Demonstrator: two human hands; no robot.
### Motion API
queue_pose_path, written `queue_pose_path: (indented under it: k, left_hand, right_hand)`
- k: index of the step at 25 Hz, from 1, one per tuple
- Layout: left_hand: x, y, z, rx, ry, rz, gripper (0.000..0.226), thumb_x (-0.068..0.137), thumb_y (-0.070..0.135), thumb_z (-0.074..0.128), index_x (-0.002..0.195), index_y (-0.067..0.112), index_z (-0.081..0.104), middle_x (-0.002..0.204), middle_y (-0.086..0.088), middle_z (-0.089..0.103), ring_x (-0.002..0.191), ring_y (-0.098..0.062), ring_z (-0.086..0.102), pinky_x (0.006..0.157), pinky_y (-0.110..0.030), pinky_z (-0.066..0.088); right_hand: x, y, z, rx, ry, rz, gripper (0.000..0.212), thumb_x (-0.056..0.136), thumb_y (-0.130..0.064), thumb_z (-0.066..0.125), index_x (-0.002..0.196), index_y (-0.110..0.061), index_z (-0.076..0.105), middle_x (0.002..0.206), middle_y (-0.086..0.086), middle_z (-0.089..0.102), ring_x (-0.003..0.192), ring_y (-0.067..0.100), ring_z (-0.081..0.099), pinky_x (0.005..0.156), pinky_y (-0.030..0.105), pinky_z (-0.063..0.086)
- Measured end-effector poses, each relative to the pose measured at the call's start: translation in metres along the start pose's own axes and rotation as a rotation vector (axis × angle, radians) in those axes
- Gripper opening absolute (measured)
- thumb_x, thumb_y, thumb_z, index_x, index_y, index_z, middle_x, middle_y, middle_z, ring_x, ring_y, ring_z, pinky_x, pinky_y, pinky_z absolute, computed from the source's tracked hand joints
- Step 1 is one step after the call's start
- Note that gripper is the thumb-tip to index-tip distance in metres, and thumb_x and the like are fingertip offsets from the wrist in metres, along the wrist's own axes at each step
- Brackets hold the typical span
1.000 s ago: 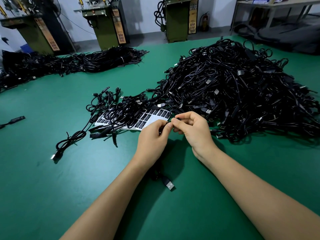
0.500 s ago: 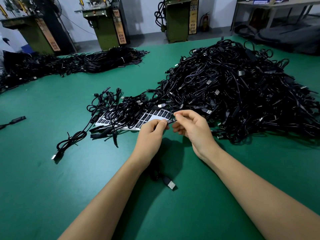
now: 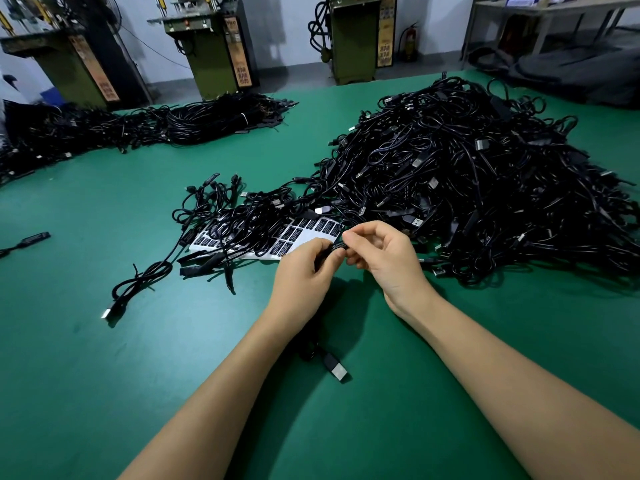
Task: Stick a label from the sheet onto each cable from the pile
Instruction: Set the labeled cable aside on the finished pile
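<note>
My left hand and right hand meet just above the green table, fingertips pinched together on the same short stretch of black cable. Between my thumbs sits a small black label with white print, lying along the cable; looks partly wrapped, can't tell if the far edge is down yet. Left fingers curl round the cable from the near side, right thumb and forefinger pinch the label end. The rest of this cable drops under my left wrist, and its USB plug lies on the table between my forearms.

Step in hand, I'd say: sticking the label on, pressing it round the cable. Not finished by the look of it.

Just beyond my hands is the label sheet, white backing with rows of black labels, half buried under a loose cluster of cables. To the right, touching that cluster, the big pile, many cables left. Far left, bundled cables lie well apart.

Next move probably needs: smooth the label flat all round, no flap sticking up, then put this cable aside away from the pile, peel another label without dragging the cables lying on the sheet, and pull one cable free of the tangle.
</note>
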State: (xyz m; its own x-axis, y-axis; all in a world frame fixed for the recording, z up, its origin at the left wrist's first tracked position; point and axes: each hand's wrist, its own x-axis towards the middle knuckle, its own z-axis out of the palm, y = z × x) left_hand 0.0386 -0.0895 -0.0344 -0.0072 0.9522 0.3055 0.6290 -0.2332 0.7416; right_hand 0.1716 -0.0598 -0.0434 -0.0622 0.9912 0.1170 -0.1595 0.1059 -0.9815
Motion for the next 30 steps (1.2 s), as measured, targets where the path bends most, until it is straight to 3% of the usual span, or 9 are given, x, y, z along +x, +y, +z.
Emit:
queue_pose_path:
  k: [4,7,11,16,19,22,24,30]
  left_hand:
    - [-0.001,0.0,-0.002,-0.209,-0.048,-0.049,0.018,0.096,0.018,0.057,0.084,0.011,0.069,0.066,0.003,0.058,0.062,-0.009,0.046,0.06,-0.027,0.038]
    - [0.004,-0.004,-0.003,-0.338,-0.048,-0.182,0.023,0.094,0.017,0.056,0.077,0.007,0.067,0.059,0.009,0.053,0.051,-0.002,0.04,0.052,-0.02,0.032]
    - [0.003,-0.006,0.002,-0.37,-0.03,-0.247,0.024,0.096,0.018,0.053,0.079,0.005,0.064,0.058,0.008,0.049,0.046,-0.002,0.037,0.05,-0.021,0.029]
    - [0.005,-0.012,-0.051,-0.325,0.213,-0.22,0.019,0.099,0.014,0.048,0.087,0.013,0.062,0.061,0.005,0.057,0.052,-0.007,0.052,0.052,-0.021,0.045]
    - [0.015,-0.018,-0.112,-0.154,0.426,-0.19,0.019,0.1,0.02,0.048,0.093,0.013,0.064,0.07,0.001,0.06,0.057,-0.012,0.05,0.052,-0.023,0.042]
    - [0.046,-0.026,-0.171,0.21,0.506,-0.18,0.027,0.101,0.023,0.046,0.1,0.005,0.067,0.07,-0.012,0.058,0.057,-0.025,0.047,0.052,-0.032,0.037]
    - [0.075,-0.033,-0.202,0.433,0.5,-0.226,0.033,0.101,0.025,0.044,0.102,0.002,0.066,0.081,-0.021,0.059,0.073,-0.035,0.053,0.066,-0.039,0.04]
    - [0.115,-0.072,-0.215,0.596,0.305,-0.387,0.04,0.103,0.029,0.04,0.103,-0.004,0.063,0.091,-0.023,0.06,0.08,-0.033,0.052,0.069,-0.037,0.038]
  right_hand:
    - [-0.001,0.001,0.0,-0.029,-0.031,-0.049,0.012,0.086,-0.003,0.068,0.083,-0.013,0.062,0.064,-0.004,0.065,0.057,0.005,0.061,0.056,0.015,0.047]
    - [0.0,0.002,0.0,-0.055,-0.034,-0.043,0.016,0.092,0.001,0.058,0.085,-0.013,0.061,0.067,-0.003,0.065,0.062,0.005,0.063,0.059,0.016,0.049]
    - [0.001,0.004,0.0,-0.028,-0.005,0.002,0.019,0.098,-0.001,0.045,0.089,-0.011,0.059,0.065,-0.001,0.067,0.061,0.009,0.064,0.058,0.019,0.05]
    - [0.008,0.003,-0.006,0.138,0.156,0.101,0.018,0.101,-0.011,0.042,0.091,-0.01,0.056,0.067,0.005,0.067,0.059,0.014,0.062,0.058,0.025,0.046]
    - [0.008,0.003,-0.005,0.15,0.161,0.125,0.016,0.101,-0.013,0.043,0.092,-0.009,0.056,0.066,0.005,0.068,0.058,0.014,0.062,0.057,0.025,0.046]
    - [0.009,0.002,-0.005,0.153,0.165,0.132,0.014,0.1,-0.013,0.045,0.093,-0.008,0.056,0.066,0.005,0.068,0.058,0.013,0.062,0.057,0.024,0.046]
    - [0.009,0.0,-0.005,0.155,0.168,0.137,0.013,0.1,-0.013,0.046,0.093,-0.008,0.056,0.068,0.005,0.067,0.058,0.012,0.062,0.057,0.023,0.046]
    - [0.007,-0.001,-0.003,0.165,0.163,0.153,0.011,0.099,-0.011,0.048,0.093,-0.006,0.056,0.068,0.007,0.067,0.058,0.014,0.061,0.058,0.025,0.046]
